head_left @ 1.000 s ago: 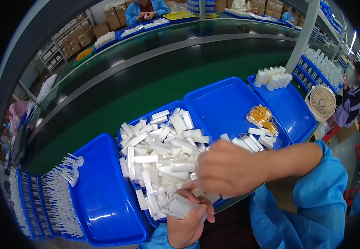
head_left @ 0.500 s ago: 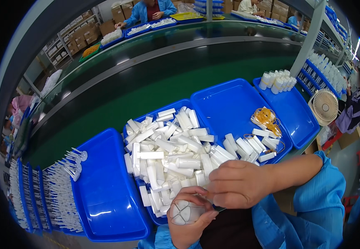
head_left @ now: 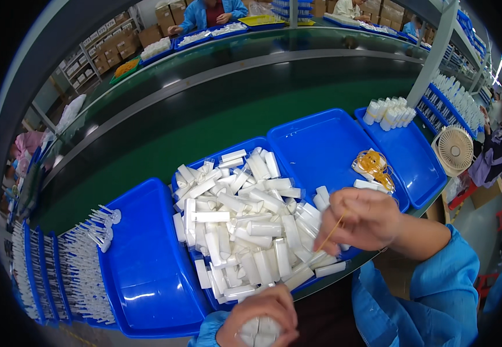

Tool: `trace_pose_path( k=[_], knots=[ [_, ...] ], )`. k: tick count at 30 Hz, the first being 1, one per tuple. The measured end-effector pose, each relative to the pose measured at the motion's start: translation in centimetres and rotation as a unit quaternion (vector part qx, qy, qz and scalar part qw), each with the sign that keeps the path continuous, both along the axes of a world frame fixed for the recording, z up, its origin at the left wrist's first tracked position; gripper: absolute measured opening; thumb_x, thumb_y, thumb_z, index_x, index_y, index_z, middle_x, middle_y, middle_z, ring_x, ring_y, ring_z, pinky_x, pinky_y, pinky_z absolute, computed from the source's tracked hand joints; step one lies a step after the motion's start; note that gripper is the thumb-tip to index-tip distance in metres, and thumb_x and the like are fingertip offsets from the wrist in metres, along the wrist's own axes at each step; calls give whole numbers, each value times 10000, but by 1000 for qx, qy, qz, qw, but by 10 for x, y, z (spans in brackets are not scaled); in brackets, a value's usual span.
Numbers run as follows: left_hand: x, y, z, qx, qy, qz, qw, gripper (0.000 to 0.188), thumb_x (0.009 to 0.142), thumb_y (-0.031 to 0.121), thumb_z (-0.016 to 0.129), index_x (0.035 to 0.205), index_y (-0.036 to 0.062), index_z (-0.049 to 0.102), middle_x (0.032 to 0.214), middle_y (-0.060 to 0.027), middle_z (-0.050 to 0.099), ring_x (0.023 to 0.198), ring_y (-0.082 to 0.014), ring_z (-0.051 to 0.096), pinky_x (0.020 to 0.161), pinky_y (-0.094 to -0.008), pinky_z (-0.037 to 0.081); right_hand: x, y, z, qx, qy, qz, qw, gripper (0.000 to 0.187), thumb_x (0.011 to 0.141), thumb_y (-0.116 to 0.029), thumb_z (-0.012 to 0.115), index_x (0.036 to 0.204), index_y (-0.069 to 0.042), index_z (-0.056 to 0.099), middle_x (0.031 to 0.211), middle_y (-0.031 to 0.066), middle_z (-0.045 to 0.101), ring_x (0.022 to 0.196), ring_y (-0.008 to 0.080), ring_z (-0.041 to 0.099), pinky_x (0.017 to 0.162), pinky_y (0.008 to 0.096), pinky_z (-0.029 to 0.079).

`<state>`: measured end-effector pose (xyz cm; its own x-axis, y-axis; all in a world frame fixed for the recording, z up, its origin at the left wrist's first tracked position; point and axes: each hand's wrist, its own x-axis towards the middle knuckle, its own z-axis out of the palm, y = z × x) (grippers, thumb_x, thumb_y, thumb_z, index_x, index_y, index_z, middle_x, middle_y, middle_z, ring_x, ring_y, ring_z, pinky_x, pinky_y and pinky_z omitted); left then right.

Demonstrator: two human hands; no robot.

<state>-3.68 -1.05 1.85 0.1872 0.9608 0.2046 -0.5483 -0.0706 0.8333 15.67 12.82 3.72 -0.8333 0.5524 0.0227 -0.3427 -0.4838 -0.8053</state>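
Left hand [head_left: 265, 309], at lower centre: fingers curled around a bundle of white pieces [head_left: 259, 331], end faces showing. Right hand [head_left: 362, 218], slightly blurred: thumb and fingers pinch a yellow rubber band [head_left: 333, 231], slanting down-left over the near right part of a heap of loose white sticks [head_left: 210, 217] in the middle blue tray [head_left: 284, 169]. Rubber-band tangle [head_left: 373, 165] lies in the adjoining blue tray [head_left: 320, 144], toward its right side
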Motion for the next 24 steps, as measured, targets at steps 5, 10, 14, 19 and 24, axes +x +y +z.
trace_pose_path(
  k=[5,10,14,19,24],
  knots=[
    [11,0,-30,-39,308,218,925,969,694,51,712,1405,44,54,962,-127,530,787,-223,545,691,-310,454,8,5,23,77,-19,98,992,321,934,-146,435,1194,43,434,566,3,483,535,172,524,725,277,456],
    [10,18,-18,19,323,271,906,1022,711,-13,619,1417,74,-115,751,-84,529,558,-206,536,508,-297,480,-24,-30,32,624,45,228,746,455,942,-178,436,1305,87,367,760,57,595,632,139,595,609,295,471],
    [7,13,-7,-146,0,182,972,1105,685,-53,625,1423,229,-149,746,-71,475,484,-161,491,440,-286,444,-24,-45,17,503,64,289,812,143,810,-172,608,891,-54,600,609,50,551,597,261,554,542,356,369],
    [19,6,-21,21,-17,302,953,1127,706,-47,667,1413,251,-158,780,-64,462,528,-171,510,454,-288,444,-18,-27,7,77,56,220,971,414,930,-98,445,1303,73,393,1014,144,628,780,158,656,634,277,494],
    [17,9,-30,94,281,351,888,1146,730,108,740,1409,124,-183,895,-76,486,744,-155,503,701,-308,433,-40,-22,20,377,-68,93,919,531,820,-37,629,1317,-61,442,1161,142,591,762,159,669,677,225,519]
  ],
)
